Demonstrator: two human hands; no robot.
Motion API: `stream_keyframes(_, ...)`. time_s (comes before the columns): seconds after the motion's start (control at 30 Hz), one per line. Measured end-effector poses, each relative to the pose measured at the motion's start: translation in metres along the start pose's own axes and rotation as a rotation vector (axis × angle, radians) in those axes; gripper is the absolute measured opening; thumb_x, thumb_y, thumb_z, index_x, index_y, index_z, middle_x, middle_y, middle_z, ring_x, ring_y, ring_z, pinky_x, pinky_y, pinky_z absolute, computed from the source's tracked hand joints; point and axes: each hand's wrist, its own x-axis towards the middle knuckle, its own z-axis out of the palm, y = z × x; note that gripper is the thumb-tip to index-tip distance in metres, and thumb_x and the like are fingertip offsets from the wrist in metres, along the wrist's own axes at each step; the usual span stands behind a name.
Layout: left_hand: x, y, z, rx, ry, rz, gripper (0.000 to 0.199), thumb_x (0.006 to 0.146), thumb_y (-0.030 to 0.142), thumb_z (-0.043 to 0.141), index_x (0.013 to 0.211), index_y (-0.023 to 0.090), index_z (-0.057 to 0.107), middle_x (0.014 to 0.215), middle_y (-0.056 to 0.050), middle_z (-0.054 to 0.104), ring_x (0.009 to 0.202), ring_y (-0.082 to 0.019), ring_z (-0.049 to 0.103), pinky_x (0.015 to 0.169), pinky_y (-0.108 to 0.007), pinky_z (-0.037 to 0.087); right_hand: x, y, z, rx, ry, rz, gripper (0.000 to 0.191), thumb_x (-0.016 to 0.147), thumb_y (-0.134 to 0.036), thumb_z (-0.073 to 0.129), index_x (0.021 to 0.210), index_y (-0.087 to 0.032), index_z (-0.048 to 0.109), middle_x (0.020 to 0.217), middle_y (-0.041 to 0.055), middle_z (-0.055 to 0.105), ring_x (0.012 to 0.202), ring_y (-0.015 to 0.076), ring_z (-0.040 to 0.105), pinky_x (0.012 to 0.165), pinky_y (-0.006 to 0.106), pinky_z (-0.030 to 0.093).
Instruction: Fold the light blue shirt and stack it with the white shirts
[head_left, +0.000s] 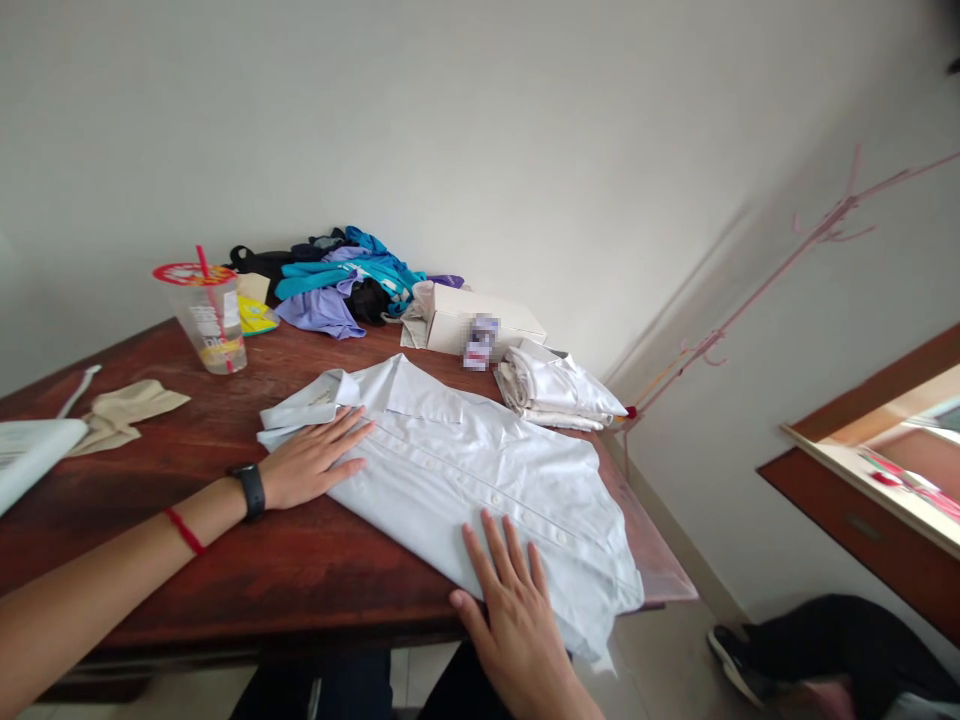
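A white button-up shirt (450,470) lies partly folded on the dark wooden table (330,570), its collar (322,395) toward the left and its row of buttons facing up. My left hand (315,460) rests flat near the collar, fingers stretched out. Lower on the shirt, by the table's front edge, my right hand (510,600) lies with its fingers spread over the cloth. Neither hand grips the fabric. The shirt's lower end hangs a little past the table's front corner.
A plastic cup with a straw (214,320) stands at the back left. Behind lie a heap of clothes (352,280), a white box (487,315) and folded white garments (555,385). Beige cloth (131,410) lies left. A pink coat rack (780,260) leans right.
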Motion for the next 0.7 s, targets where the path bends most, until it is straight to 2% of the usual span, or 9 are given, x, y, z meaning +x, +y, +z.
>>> stream_keyframes(0.1, 0.0, 0.001, 0.001, 0.01, 0.002, -0.025, 0.064, 0.101, 0.058, 0.039, 0.157, 0.027, 0.039, 0.166, -0.006, 0.024, 0.152, -0.031, 0.029, 0.117, -0.041, 0.033, -0.033, 0.034, 0.005, 0.005, 0.091, 0.173, 0.06, 0.1, -0.049, 0.046, 0.158, -0.038, 0.033, 0.166, 0.0025, 0.027, 0.153, 0.0395, 0.019, 0.118, 0.073, 0.015)
stream_keyframes(0.23, -0.001, 0.003, -0.002, 0.018, -0.018, -0.043, 0.064, 0.101, 0.058, 0.037, 0.157, 0.027, 0.04, 0.166, -0.006, 0.022, 0.153, -0.031, 0.026, 0.119, -0.043, 0.031, -0.072, 0.087, 0.004, 0.148, 0.376, 0.52, 0.062, 0.098, -0.058, 0.04, 0.153, -0.03, 0.041, 0.167, 0.0102, 0.023, 0.154, 0.0419, 0.014, 0.115, 0.077, 0.009)
stream_keyframes(0.3, -0.001, 0.005, -0.005, 0.007, -0.037, -0.053, 0.064, 0.102, 0.058, 0.037, 0.157, 0.026, 0.04, 0.167, -0.007, 0.022, 0.153, -0.031, 0.025, 0.118, -0.045, 0.031, -0.086, 0.111, 0.003, 0.297, 0.562, 0.641, 0.078, 0.09, -0.068, 0.049, 0.151, -0.021, 0.038, 0.167, 0.0182, 0.017, 0.154, 0.0426, 0.015, 0.118, 0.07, 0.017)
stream_keyframes(0.37, -0.001, 0.007, -0.009, -0.024, -0.026, -0.054, 0.063, 0.101, 0.059, 0.038, 0.154, 0.025, 0.045, 0.166, -0.008, 0.026, 0.152, -0.031, 0.028, 0.119, -0.046, 0.031, -0.096, 0.128, 0.007, 0.526, 0.717, 0.765, 0.092, 0.076, -0.075, 0.063, 0.145, -0.018, 0.04, 0.163, 0.0222, 0.024, 0.151, 0.0418, 0.024, 0.115, 0.058, 0.034)
stream_keyframes(0.4, -0.001, 0.008, -0.011, -0.045, -0.008, -0.046, 0.063, 0.1, 0.059, 0.039, 0.152, 0.024, 0.049, 0.165, -0.009, 0.029, 0.151, -0.031, 0.03, 0.119, -0.045, 0.031, -0.101, 0.132, 0.012, 0.668, 0.761, 0.838, 0.094, 0.069, -0.076, 0.069, 0.14, -0.02, 0.042, 0.16, 0.0211, 0.032, 0.149, 0.0411, 0.031, 0.109, 0.052, 0.045)
stream_keyframes(0.47, -0.002, 0.012, -0.014, -0.094, 0.038, -0.013, 0.059, 0.1, 0.058, 0.04, 0.146, 0.023, 0.056, 0.163, -0.009, 0.036, 0.149, -0.029, 0.035, 0.121, -0.043, 0.03, -0.107, 0.133, 0.027, 0.976, 0.758, 0.982, 0.09, 0.058, -0.073, 0.079, 0.128, -0.026, 0.048, 0.147, 0.0149, 0.05, 0.138, 0.0387, 0.048, 0.087, 0.041, 0.057)
stream_keyframes(0.53, -0.005, 0.017, -0.02, -0.137, 0.094, 0.021, 0.054, 0.1, 0.055, 0.042, 0.138, 0.023, 0.063, 0.158, -0.008, 0.044, 0.147, -0.028, 0.039, 0.122, -0.042, 0.029, -0.11, 0.126, 0.043, 1.268, 0.66, 1.068, 0.08, 0.054, -0.069, 0.084, 0.117, -0.03, 0.054, 0.127, 0.0084, 0.066, 0.12, 0.035, 0.063, 0.07, 0.035, 0.058)
stream_keyframes(0.6, -0.009, 0.021, -0.029, -0.175, 0.151, 0.001, 0.048, 0.1, 0.052, 0.043, 0.127, 0.022, 0.068, 0.148, -0.007, 0.057, 0.142, -0.026, 0.047, 0.121, -0.041, 0.032, -0.11, 0.119, 0.055, 1.497, 0.564, 1.094, 0.071, 0.054, -0.063, 0.087, 0.11, -0.029, 0.059, 0.105, 0.004, 0.073, 0.1, 0.0306, 0.073, 0.065, 0.033, 0.057)
stream_keyframes(0.7, -0.017, 0.017, -0.05, -0.176, 0.252, -0.152, 0.043, 0.101, 0.048, 0.039, 0.114, 0.018, 0.068, 0.129, -0.007, 0.068, 0.128, -0.023, 0.056, 0.117, -0.036, 0.036, -0.106, 0.113, 0.057, 1.642, 0.547, 1.079, 0.066, 0.052, -0.053, 0.093, 0.103, -0.027, 0.061, 0.087, -0.0003, 0.074, 0.079, 0.0243, 0.076, 0.065, 0.032, 0.058)
